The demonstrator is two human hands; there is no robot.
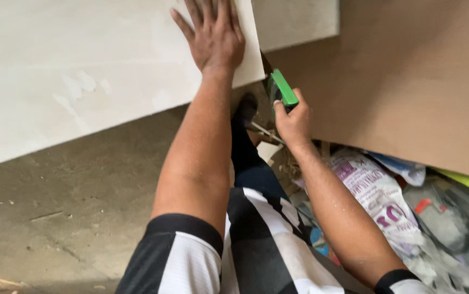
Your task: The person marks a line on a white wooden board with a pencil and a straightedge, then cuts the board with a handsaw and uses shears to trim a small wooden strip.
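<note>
Left hand (215,35) pressed flat, fingers (183,24) spread wide, gripping nothing, on the near corner of a pale board (82,71) raised above the concrete floor (71,201). Right hand (293,122) wrapped tight around a green-handled cutting tool (283,88), held just beside the board's right edge. Brown sheet (408,81) leaning to the right; crumpled printed sacks (376,196) piled beneath it. Black-and-white striped shirt (256,256) in the foreground.

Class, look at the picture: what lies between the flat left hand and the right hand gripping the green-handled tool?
In the head view, only the corner of the pale board under the left hand.
</note>
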